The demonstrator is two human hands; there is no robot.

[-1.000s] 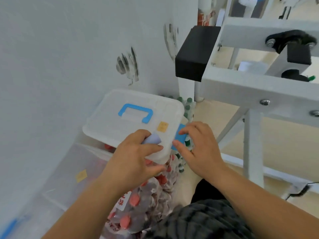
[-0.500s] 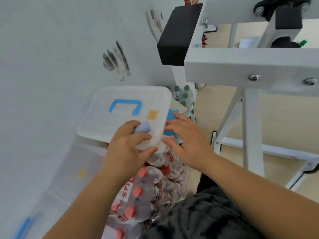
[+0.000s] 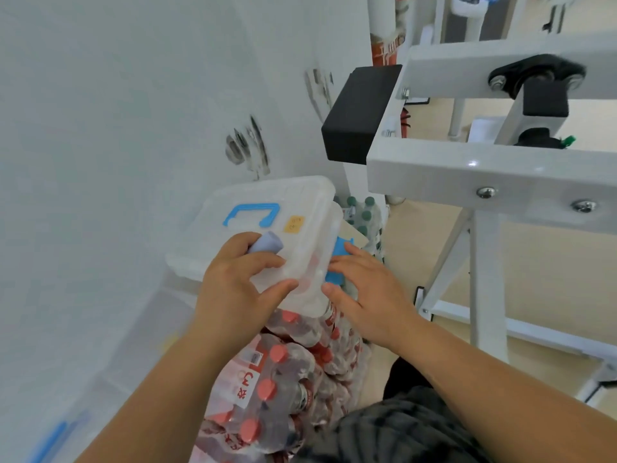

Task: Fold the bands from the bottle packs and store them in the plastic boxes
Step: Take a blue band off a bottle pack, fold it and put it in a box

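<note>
Left hand gripped folded band atop plastic box lid, thumb on front edge; right hand fingers straight against blue latch; advised: brace box, lever latch outward, keep band pinched.

I log, top down:
- White wall with black scuffs.
- White metal frame carrying a black block.
- Translucent plastic box, lid on, with a blue handle and a yellow sticker.
- Left hand on the lid's near edge, fingers curled round a pale-blue rolled band.
- Right hand, fingers straight, touching the blue latch on the box's right side.
- Red-capped bottle pack under the box.
- Green-capped bottles behind it.
- Second plastic box at lower left, blurred.
</note>
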